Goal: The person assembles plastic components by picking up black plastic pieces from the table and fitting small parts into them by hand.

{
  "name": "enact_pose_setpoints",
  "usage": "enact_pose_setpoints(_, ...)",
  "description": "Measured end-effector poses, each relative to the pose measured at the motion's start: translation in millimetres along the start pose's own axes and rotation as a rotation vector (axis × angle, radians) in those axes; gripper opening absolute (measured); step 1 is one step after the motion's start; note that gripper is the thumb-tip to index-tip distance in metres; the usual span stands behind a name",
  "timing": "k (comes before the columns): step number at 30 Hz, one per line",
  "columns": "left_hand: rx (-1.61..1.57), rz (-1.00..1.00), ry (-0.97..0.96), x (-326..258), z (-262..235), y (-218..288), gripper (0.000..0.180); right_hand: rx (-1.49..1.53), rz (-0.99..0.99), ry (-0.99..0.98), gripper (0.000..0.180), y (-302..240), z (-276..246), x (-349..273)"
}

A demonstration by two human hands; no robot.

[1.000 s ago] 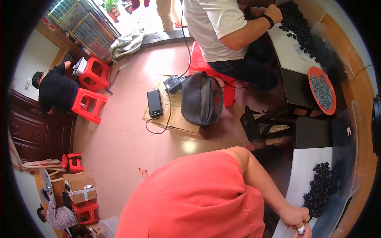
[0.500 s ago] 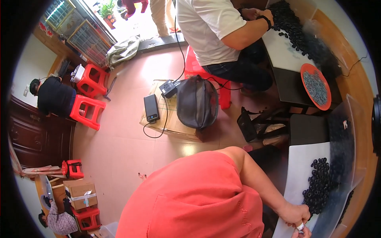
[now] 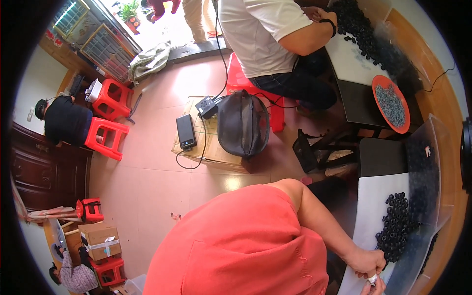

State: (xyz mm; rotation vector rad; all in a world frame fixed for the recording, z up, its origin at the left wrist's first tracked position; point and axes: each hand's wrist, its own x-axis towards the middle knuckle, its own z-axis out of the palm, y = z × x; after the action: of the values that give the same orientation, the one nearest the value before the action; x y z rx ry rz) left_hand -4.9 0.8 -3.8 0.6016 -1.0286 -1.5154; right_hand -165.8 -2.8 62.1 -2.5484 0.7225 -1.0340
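At the lower right, my left hand (image 3: 365, 260) is closed, its fingertips curled together over the white work surface (image 3: 366, 216). My right hand (image 3: 376, 287) meets it from the lower edge, fingers pinched and partly cut off by the frame. A small white piece (image 3: 372, 279) shows where the fingertips meet; I cannot tell whether it is a finger wrap or something held. Anything else between the fingers is too small to make out. Just beyond my hands lies a heap of small black ring-shaped parts (image 3: 395, 228).
A clear plastic guard (image 3: 425, 172) borders the table's far side. Farther up, a co-worker in a white shirt (image 3: 270, 44) sits near more black parts (image 3: 361, 34) and a red-orange plate (image 3: 376, 96) of small metallic pieces. A cardboard box (image 3: 211, 160) carries a black bag (image 3: 243, 123).
My hands stay together and shift only slightly, with the left fingers turning a little around the white piece. The whole view has tilted slightly. The co-worker's arm has moved a little.
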Motion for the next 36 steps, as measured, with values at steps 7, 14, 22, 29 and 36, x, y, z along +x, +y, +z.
enact_pose_setpoints(7, 0.015, 0.002, 0.006, 1, 1, -1, 0.014, 0.177, 0.138, 0.120, 0.024, 16, 4, -15)
enact_pose_setpoints(14, 0.028, -0.015, 0.005, 1, 1, -3, 0.014, 0.176, 0.068, 0.101, 0.027, 16, 3, -14)
enact_pose_setpoints(22, 0.074, 0.060, 0.010, 4, 1, -10, 0.012, 0.052, 0.040, 0.136, 0.029, 9, 7, -16)
enact_pose_setpoints(29, 0.083, 0.066, 0.018, 5, 2, -11, 0.010, 0.013, 0.063, 0.191, 0.026, 6, 10, -17)
enact_pose_setpoints(36, 0.095, 0.008, -0.038, 0, 0, 0, 0.017, 0.015, 0.063, 0.243, 0.025, 12, 12, -21)
